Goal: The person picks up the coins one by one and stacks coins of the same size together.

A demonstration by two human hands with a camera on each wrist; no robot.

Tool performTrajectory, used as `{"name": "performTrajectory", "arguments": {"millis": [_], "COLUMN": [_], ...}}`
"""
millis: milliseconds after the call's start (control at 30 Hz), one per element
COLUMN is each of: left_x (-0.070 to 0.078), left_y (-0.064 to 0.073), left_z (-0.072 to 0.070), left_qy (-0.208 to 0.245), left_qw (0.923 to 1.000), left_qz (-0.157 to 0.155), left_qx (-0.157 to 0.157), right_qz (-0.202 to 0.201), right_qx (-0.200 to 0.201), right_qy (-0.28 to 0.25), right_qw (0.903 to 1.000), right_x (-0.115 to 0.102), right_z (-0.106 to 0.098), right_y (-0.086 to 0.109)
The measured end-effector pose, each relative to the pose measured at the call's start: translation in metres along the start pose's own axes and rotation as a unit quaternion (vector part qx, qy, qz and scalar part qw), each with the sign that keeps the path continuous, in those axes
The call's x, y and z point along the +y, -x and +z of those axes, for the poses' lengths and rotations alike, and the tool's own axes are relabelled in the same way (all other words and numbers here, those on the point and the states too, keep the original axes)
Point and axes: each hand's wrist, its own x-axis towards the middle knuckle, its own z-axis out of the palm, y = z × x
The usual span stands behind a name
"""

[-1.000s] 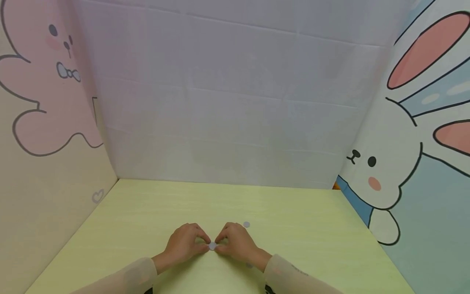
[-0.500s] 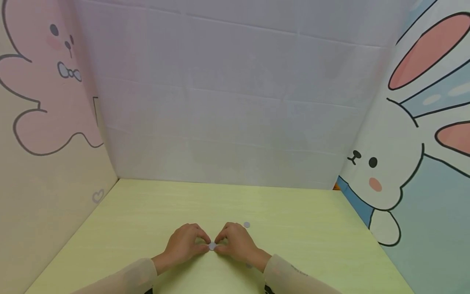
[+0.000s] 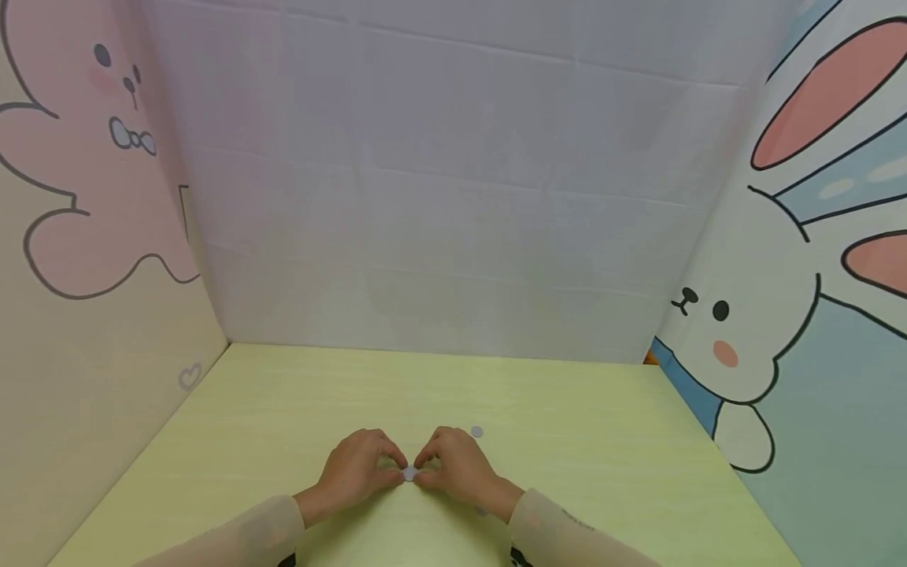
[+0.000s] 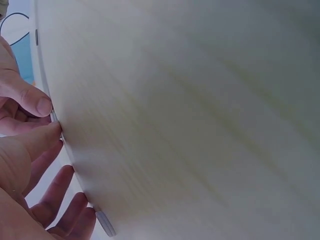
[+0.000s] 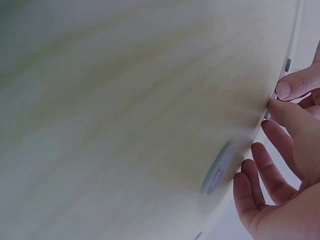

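Observation:
A small silver-grey coin (image 3: 409,473) lies on the pale yellow table between both hands. My left hand (image 3: 360,468) holds its left edge with thumb and index finger, and my right hand (image 3: 457,468) holds the right edge the same way. In the left wrist view, only a thin sliver of that coin (image 4: 55,117) shows between the thumbs. Beside my right wrist, a second coin (image 3: 481,511) is partly covered; the right wrist view shows a coin (image 5: 218,168) with a faint raised mark, near the curled outer fingers. Another coin (image 4: 105,223) lies close to my left hand's outer fingertips.
A further coin (image 3: 477,431) lies on the table (image 3: 340,394) just beyond my right hand. A white sheet (image 3: 453,197) hangs behind the table. Side panels with a pink cartoon animal (image 3: 106,181) and a white rabbit (image 3: 751,331) border it left and right.

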Motion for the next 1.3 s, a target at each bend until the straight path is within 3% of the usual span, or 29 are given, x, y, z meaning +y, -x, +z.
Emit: {"name": "performTrajectory", "arguments": {"millis": [900,1033,1167,1300], "left_x": [-0.002,-0.002,-0.003,-0.005], "left_y": [-0.002,-0.001,-0.001,-0.002], "left_z": [0.004,0.004,0.005,0.005], "left_qy": [-0.003,-0.007,-0.008,-0.007], "left_qw": [1.0000,1.0000,1.0000,1.0000], "left_qz": [-0.005,-0.005,-0.004,-0.006], "left_qx": [0.000,-0.001,-0.001,-0.003], "right_qz": [0.014,0.002,-0.016,-0.009], "right_qx": [-0.009,-0.013,-0.030,-0.039], "right_qy": [0.001,-0.001,-0.018,-0.035], "right_qw": [0.9999,0.9999,0.9993,0.9986], "right_x": [-0.004,-0.002,0.002,0.009], "right_z": [-0.002,-0.002,-0.008,-0.019], "right_y": [0.000,-0.001,0.001,0.005]}}
